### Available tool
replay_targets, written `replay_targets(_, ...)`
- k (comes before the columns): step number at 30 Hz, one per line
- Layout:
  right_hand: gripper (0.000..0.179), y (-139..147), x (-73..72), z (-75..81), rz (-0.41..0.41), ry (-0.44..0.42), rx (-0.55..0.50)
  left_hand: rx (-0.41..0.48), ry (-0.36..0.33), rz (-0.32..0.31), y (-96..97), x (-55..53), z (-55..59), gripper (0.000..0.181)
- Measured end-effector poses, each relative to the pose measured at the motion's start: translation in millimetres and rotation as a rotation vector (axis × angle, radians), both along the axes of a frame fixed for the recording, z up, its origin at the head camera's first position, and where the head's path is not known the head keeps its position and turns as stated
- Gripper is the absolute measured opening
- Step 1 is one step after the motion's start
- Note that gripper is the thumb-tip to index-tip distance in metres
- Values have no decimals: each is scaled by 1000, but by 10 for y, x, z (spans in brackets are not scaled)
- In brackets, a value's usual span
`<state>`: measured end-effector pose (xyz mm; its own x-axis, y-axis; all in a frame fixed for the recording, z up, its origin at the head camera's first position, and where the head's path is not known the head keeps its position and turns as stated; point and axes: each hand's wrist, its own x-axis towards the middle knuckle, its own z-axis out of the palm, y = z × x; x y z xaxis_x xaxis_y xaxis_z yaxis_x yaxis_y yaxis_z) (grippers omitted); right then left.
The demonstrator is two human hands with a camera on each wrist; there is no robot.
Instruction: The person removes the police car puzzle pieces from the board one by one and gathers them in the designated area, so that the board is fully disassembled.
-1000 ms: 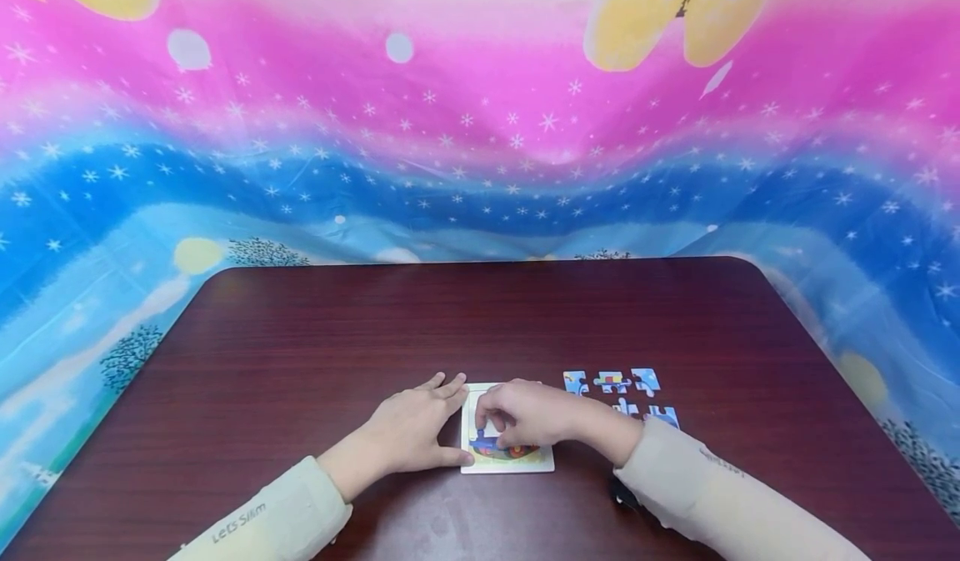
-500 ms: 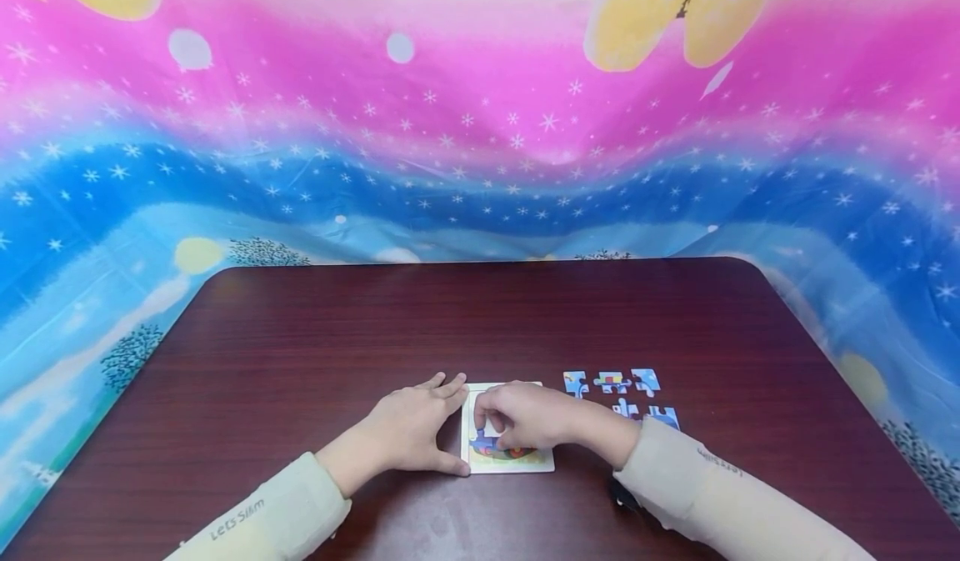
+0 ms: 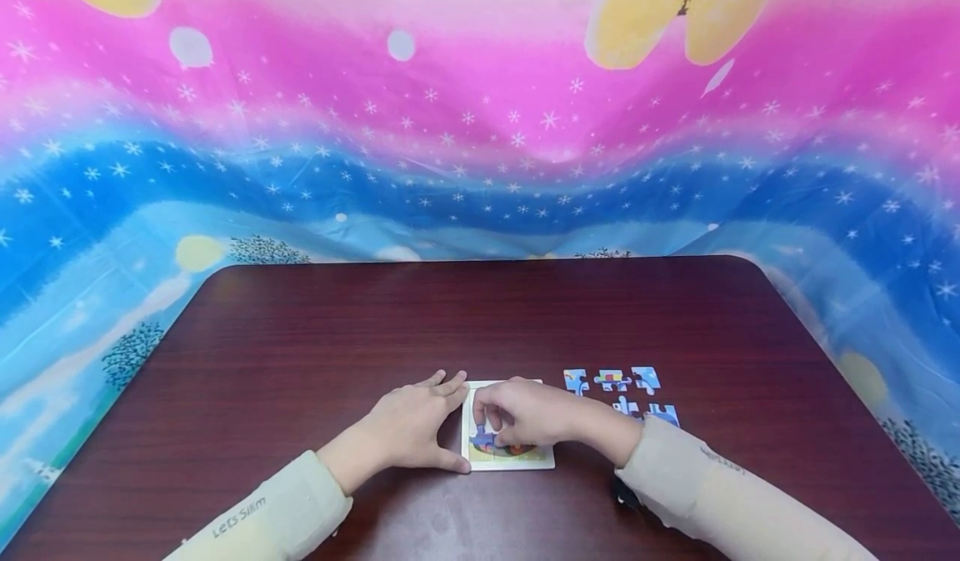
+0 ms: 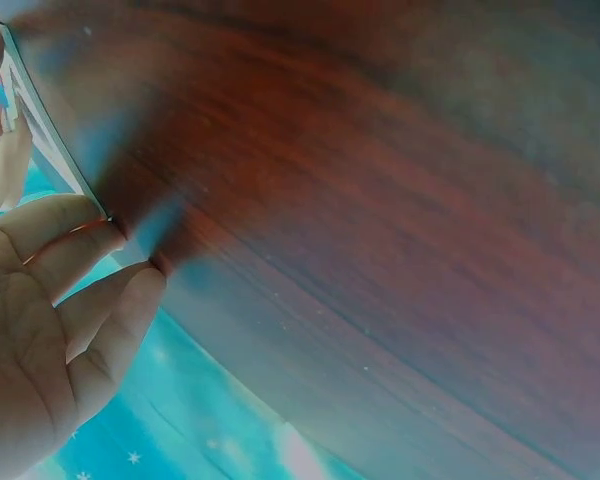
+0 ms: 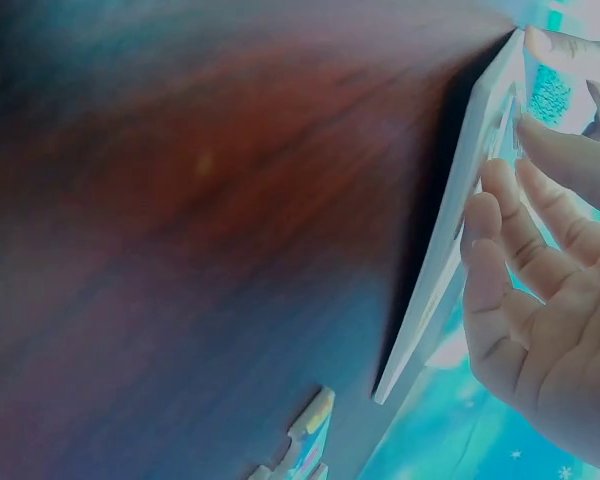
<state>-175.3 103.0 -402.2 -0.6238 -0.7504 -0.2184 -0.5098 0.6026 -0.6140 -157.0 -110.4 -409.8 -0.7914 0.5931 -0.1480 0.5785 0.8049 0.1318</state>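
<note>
Dark reddish-brown wood grain runs across the tabletop, and a puzzle board with a pale rim lies flat on it near the person, between the 2 hands. Spread and extended, the fingers of the left hand lie along the board's left edge, with the thumb touching its near left corner and a fingertip touching near its far left corner. The right hand reaches over the board with bent fingers, and its thumb and index finger pinch a blue piece at the board's left part, low over the picture; the palm and fingers cover much of the rest. Yellow and green show along the near strip of that picture. Right of the board, well clear of its edge, 5 loose puzzle pieces are visible: 3 in a far row and 2 nearer, these partly hidden by the right forearm. Both sleeves are pale and bear dark lettering. Behind the tabletop hangs a pink and blue cloth with white snowflakes and big yellow shapes.
</note>
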Motion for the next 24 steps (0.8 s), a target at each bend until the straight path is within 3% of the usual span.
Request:
replay_targets(14, 18, -25, 10, -27, -38, -123, -171, 9, -14, -1, -3, 2, 13, 99)
replay_targets(24, 17, 10, 12, -12, -70, -170, -215, 7, -29, 13, -2, 17, 6, 100)
